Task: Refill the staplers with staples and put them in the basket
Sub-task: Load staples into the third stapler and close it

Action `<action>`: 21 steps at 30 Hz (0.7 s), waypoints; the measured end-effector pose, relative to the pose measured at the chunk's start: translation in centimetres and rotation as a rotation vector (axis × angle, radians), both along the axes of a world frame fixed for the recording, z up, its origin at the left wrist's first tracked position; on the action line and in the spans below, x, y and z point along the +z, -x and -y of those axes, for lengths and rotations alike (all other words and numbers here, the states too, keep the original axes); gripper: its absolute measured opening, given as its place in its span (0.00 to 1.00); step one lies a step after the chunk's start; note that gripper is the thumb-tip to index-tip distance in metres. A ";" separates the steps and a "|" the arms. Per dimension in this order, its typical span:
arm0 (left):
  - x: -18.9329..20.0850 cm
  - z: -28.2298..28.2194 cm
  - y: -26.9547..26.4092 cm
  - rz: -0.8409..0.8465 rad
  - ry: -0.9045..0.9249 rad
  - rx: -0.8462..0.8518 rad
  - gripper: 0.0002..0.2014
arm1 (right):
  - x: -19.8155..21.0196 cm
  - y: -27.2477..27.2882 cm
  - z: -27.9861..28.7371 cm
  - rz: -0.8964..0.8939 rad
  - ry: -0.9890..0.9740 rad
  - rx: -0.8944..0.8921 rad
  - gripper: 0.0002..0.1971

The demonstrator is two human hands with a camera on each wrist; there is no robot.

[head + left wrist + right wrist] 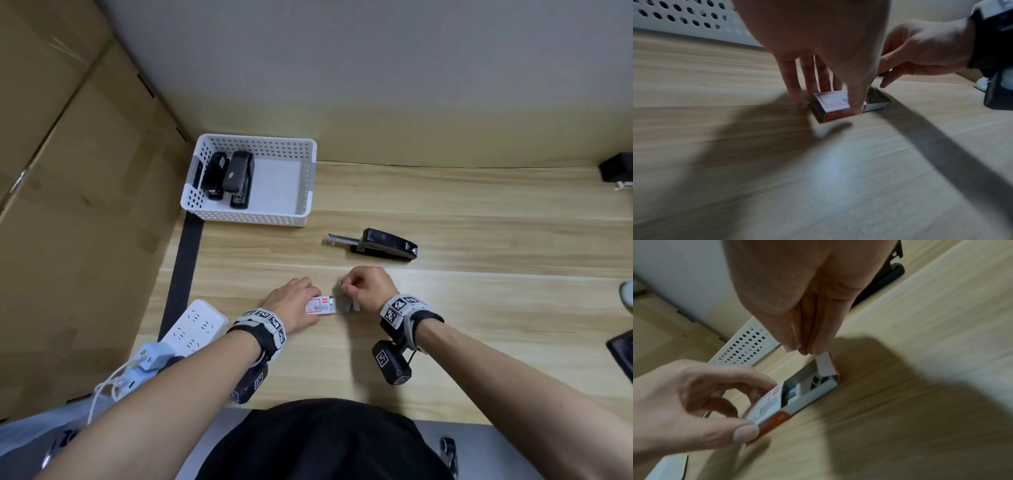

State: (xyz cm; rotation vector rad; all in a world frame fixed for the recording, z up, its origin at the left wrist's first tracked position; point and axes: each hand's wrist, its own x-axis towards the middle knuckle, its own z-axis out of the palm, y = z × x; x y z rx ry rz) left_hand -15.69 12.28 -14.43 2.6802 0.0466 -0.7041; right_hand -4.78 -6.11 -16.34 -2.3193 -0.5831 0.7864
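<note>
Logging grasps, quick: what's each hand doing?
Left hand: grip pinches the staple box.
Right hand: fingertips pinch a small staple strip.

Left hand [294, 303] low over the table, thumb and fingers [790, 78] pinching the staple box [319, 306] by its sides. Right hand [368, 287] just beside it, fingertips [813, 344] bunched, pinching a small strip of staples [799, 346]. Both forearms bare, wrists banded.

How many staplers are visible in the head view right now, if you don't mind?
3 for certain: two in the white basket, a small stapler beside a larger stapler, and an open stapler on the table. A dark object far right is unclear.
</note>
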 end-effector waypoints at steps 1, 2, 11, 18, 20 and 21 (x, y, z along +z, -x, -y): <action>0.0 -0.2 0.0 0.000 0.009 0.004 0.21 | -0.2 -0.2 -0.3 -0.011 0.007 -0.038 0.06; -0.1 -0.4 0.0 -0.001 0.016 0.008 0.22 | -0.5 -0.4 -0.5 -0.024 0.009 -0.066 0.06; -0.5 -3.6 -0.4 0.083 0.132 0.145 0.17 | -1.6 -1.5 -3.3 -0.030 0.045 -0.007 0.11; -0.7 -4.8 -1.3 0.108 0.172 0.205 0.14 | -1.6 -1.9 -4.3 0.035 0.050 0.064 0.09; -1.0 -4.9 -1.7 0.104 0.179 0.214 0.14 | -1.4 -1.9 -4.1 0.062 0.051 0.068 0.08; -1.1 -4.8 -1.9 0.106 0.179 0.213 0.14 | -1.5 -1.9 -3.9 0.069 0.055 0.066 0.06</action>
